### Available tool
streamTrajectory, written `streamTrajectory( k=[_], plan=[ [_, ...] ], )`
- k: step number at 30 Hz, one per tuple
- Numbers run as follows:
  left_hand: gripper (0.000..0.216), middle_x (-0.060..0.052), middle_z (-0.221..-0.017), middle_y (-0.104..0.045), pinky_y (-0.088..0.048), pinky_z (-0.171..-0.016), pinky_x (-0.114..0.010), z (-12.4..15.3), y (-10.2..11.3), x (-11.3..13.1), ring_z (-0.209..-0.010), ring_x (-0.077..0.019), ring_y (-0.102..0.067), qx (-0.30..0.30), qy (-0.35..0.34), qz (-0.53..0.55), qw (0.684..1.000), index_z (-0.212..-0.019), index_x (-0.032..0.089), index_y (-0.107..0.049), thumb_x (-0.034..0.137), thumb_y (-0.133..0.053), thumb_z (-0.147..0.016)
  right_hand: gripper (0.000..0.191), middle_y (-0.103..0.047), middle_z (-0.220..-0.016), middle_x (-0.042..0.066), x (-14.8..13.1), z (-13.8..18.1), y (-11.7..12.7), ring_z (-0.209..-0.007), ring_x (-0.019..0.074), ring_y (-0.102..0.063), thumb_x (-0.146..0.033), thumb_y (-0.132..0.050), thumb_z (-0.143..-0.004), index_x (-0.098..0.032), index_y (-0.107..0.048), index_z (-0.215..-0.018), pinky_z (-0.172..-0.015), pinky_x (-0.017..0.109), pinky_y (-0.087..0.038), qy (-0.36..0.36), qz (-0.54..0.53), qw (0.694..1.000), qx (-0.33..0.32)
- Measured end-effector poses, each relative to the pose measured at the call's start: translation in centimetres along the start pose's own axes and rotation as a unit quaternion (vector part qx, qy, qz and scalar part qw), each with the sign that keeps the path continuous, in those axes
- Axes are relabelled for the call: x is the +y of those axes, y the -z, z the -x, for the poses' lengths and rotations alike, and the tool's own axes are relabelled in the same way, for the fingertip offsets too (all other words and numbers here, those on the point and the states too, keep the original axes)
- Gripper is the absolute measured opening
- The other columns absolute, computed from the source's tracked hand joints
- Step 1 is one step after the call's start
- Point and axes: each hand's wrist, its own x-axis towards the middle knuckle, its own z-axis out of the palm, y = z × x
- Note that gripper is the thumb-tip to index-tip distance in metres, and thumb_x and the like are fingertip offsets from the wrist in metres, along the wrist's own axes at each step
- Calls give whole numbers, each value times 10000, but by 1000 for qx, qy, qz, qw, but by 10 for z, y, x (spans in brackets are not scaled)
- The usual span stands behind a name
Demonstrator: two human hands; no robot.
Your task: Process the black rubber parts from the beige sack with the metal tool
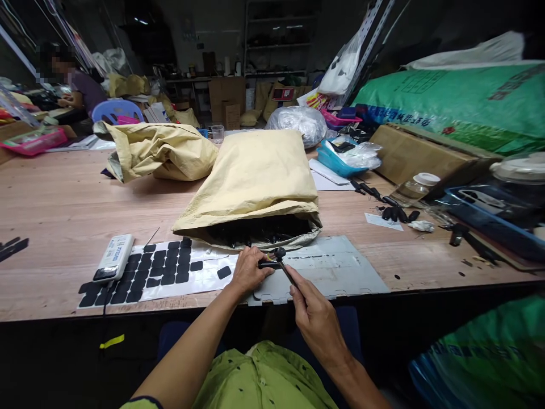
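Note:
My left hand is closed on a short black rod-like piece over a grey board at the table's front edge. My right hand grips a slim dark tool with a rounded black head; its exact kind is unclear. The tool's head is at the piece, close to my left fingertips. Just beyond my hands, a cream sack lies with its mouth facing me and black items inside. To the left, a white sheet carries rows of rounded black stickers.
A white handheld device with a cable rests on the sheet. A second cream sack lies behind. On the right are black parts, a lidded jar, a cardboard box and a green sack. Another person sits far left.

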Motion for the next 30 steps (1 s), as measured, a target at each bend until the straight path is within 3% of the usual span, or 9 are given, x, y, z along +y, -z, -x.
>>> streamTrajectory(
  k=[5,10,14,22,26,30],
  plan=[
    [108,-16,-849,-605,-383,-783,-321,0,2,1,-861,-197,-496,1,-3,-4,1000,-783,214,-696,310,-744,-791,452,-673,-1214,34,-1,2,-8,-1050,171,-661,-274,-342,-977,-310,-497,-1400,-847,281,-543,-9,26,999,-37],
    [163,-16,-905,-643,-396,-827,-339,0,1,0,-910,-212,-515,8,2,22,1000,-896,228,-713,291,-777,-760,418,-656,-1252,54,18,-21,1,-1088,194,-637,-294,-390,-965,-254,-547,-1350,-855,303,-518,-19,61,997,33],
    [166,-12,-907,-650,-399,-825,-342,2,0,-2,-899,-211,-517,14,-6,25,1000,-892,222,-712,288,-779,-755,384,-685,-1136,54,42,-52,6,-955,192,-641,-247,-424,-947,-238,-598,-1289,-740,285,-474,-64,174,980,73],
    [152,-27,-891,-645,-411,-834,-357,0,4,1,-910,-222,-524,15,-11,16,1000,-904,213,-705,306,-746,-791,349,-659,-972,54,63,-67,-12,-870,182,-560,-202,-452,-942,-218,-603,-1256,-677,288,-371,-52,290,948,121],
    [152,-47,-934,-657,-445,-826,-339,34,11,17,-901,-209,-571,3,-55,72,996,-992,218,-668,324,-624,-892,339,-652,-976,46,63,-65,-12,-862,175,-545,-196,-466,-934,-222,-599,-1246,-690,283,-358,-48,286,949,123],
    [251,-46,-867,-674,-475,-698,-279,103,5,23,-753,-171,-613,-110,-174,118,971,-1088,210,-646,379,-545,-932,326,-649,-946,42,65,-66,-12,-834,173,-532,-205,-466,-932,-221,-606,-1226,-684,281,-341,-44,288,947,135]
  ],
)
